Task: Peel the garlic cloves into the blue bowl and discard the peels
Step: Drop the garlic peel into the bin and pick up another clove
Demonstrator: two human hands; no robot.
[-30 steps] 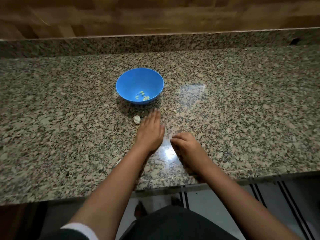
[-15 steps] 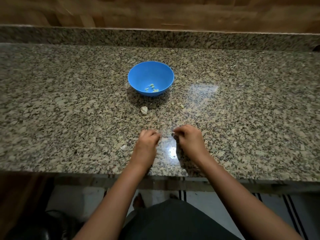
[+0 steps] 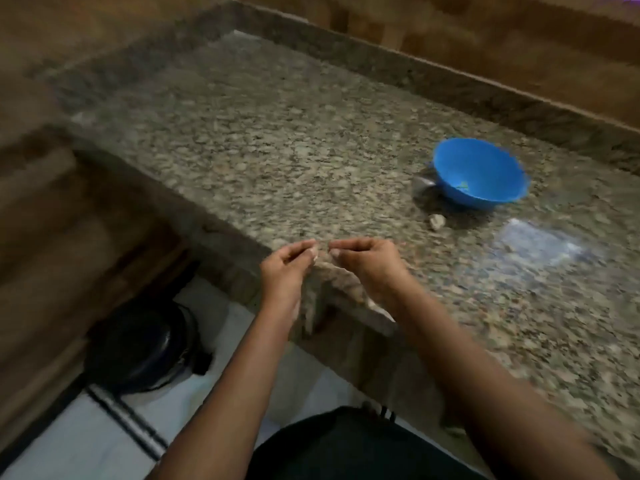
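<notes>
The blue bowl (image 3: 479, 174) stands at the right of the granite counter (image 3: 277, 150) with a few peeled garlic bits inside. A pale garlic piece (image 3: 437, 221) lies on the counter just in front of the bowl. Both my hands hover close together at the counter's front edge, well left of the bowl. My left hand (image 3: 287, 268) has curled fingers that pinch pale garlic peels at the fingertips. My right hand (image 3: 369, 261) is curled too, thumb and forefinger pinched on a small pale bit. The view is blurred.
A black round bin (image 3: 138, 348) sits on the white tiled floor below the counter's left end. Wooden cabinet fronts (image 3: 52, 237) run along the left, and a wooden wall backs the counter.
The view has swung left and down, so the bowl now sits at the right. Both hands have drawn back to the counter's edge with fingers pinched, and the bin has come into sight.
</notes>
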